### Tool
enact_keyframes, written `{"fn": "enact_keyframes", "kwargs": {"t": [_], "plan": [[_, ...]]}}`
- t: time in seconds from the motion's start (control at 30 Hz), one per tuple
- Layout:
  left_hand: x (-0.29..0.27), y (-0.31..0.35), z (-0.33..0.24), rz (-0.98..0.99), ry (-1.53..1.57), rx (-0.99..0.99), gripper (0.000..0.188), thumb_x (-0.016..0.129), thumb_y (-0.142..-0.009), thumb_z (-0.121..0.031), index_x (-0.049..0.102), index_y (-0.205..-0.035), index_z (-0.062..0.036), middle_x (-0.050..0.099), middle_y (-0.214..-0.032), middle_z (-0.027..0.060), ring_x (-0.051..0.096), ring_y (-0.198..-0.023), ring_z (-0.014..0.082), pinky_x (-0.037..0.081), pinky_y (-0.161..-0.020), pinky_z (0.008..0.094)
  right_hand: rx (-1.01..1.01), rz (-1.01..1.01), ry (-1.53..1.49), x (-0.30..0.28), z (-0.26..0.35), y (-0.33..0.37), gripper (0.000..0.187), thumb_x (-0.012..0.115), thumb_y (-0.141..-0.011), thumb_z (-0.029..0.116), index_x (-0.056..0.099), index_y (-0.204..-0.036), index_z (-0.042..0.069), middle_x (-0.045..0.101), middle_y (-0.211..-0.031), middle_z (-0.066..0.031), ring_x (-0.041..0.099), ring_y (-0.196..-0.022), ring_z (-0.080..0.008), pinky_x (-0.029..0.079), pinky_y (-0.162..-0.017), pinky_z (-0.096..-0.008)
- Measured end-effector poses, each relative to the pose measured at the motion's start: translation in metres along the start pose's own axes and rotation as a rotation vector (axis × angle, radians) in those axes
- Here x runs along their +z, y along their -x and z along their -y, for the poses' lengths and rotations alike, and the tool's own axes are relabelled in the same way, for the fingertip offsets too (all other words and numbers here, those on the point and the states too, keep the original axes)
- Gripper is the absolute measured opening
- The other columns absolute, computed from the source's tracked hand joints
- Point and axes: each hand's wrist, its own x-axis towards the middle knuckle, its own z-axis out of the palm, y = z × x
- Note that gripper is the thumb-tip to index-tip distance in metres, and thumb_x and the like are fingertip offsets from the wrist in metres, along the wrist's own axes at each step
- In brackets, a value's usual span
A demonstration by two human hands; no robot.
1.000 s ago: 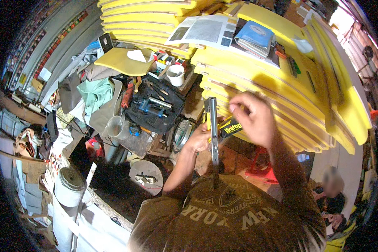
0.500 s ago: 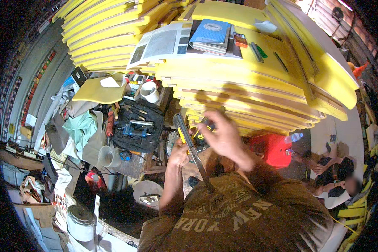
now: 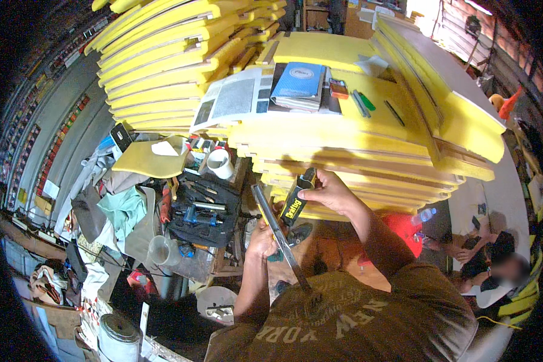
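Observation:
My left hand (image 3: 261, 241) is closed around a long, narrow, dark metal tool (image 3: 279, 230) with a yellow strip along its upper part. The tool slants from beside the stacked boards down toward my shirt; its exact kind is unclear. To its right, my right hand (image 3: 327, 194) grips the upper end of a black, box-like piece (image 3: 294, 208) with yellow lettering, thumb on its near side. This piece's lower end is close to my left hand; whether it joins the metal tool cannot be made out. My left fingers are partly hidden behind the tool.
Yellow-padded boards (image 3: 356, 142) are stacked ahead, topped by a blue notebook (image 3: 298, 79) and pens. On the left, a cluttered bench holds a white cup (image 3: 220, 163), a black tool bag (image 3: 193, 208) and cloths. A seated person (image 3: 495, 253) is at right, near a red stool (image 3: 401, 232).
My right hand has gone from blurred motion to a clear grip on the black piece's upper end. The view has tilted, and the surroundings sit lower in it. My left hand still holds the metal tool.

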Motion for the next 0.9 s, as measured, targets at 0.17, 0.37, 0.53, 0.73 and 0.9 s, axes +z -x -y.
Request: {"fn": "enact_keyframes", "kwargs": {"t": [0.17, 0.37, 0.53, 0.73, 0.9], "plan": [[0.001, 0.004, -0.011, -0.090, -0.036, 0.073, 0.041, 0.059, -0.081, -0.002, 0.048, -0.119, -0.0074, 0.054, -0.080, 0.0014, 0.052, -0.059, 0.0081, 0.044, -0.050, 0.0211, -0.379, -0.020, 0.080, -0.032, 0.045, -0.032, 0.026, 0.068, -0.076, 0.004, 0.055, -0.099, 0.003, 0.062, -0.091, -0.0025, 0.058, -0.082, -0.0115, 0.047, -0.076, -0.0270], [-0.014, 0.014, -0.018, -0.008, 0.010, 0.151, 0.033, 0.060, -0.082, -0.007, 0.052, -0.113, -0.0126, 0.056, -0.115, 0.0051, 0.056, -0.067, 0.0106, 0.047, -0.057, 0.0247, -0.737, -0.430, 0.008, -0.067, 0.127, -0.110, 0.027, 0.070, -0.074, 0.005, 0.054, -0.095, 0.000, 0.064, -0.086, -0.0064, 0.059, -0.076, -0.0124, 0.047, -0.070, -0.0263], [-0.001, 0.018, -0.017, -0.089, 0.129, 0.135, 0.039, 0.055, -0.081, 0.004, 0.050, -0.118, -0.0073, 0.055, -0.115, 0.0112, 0.057, -0.068, 0.0094, 0.049, -0.056, 0.0210, -0.717, -0.913, 0.358, -0.104, 0.074, -0.204, 0.053, 0.077, -0.066, 0.017, 0.050, -0.106, -0.005, 0.063, -0.093, -0.0123, 0.061, -0.083, -0.0191, 0.046, -0.079, -0.0281], [-0.008, 0.022, -0.014, -0.159, 0.098, 0.134, 0.032, 0.054, -0.082, 0.003, 0.053, -0.112, -0.0093, 0.060, -0.096, 0.0047, 0.057, -0.068, 0.0090, 0.048, -0.056, 0.0214, -0.354, -0.795, 0.754, -0.105, 0.051, -0.190, 0.077, 0.074, -0.060, 0.050, 0.049, -0.114, 0.001, 0.058, -0.107, -0.0222, 0.056, -0.100, -0.0344, 0.041, -0.090, -0.0388], [0.005, 0.007, -0.020, -0.100, -0.109, 0.095, 0.027, 0.056, -0.083, -0.002, 0.053, -0.110, -0.0076, 0.058, -0.086, 0.0004, 0.051, -0.062, 0.0074, 0.044, -0.052, 0.0212, -0.512, -0.854, 0.634, -0.098, 0.058, -0.144, 0.060, 0.070, -0.071, 0.045, 0.056, -0.104, -0.003, 0.063, -0.088, -0.0115, 0.058, -0.076, -0.0181, 0.047, -0.073, -0.0291]]}}
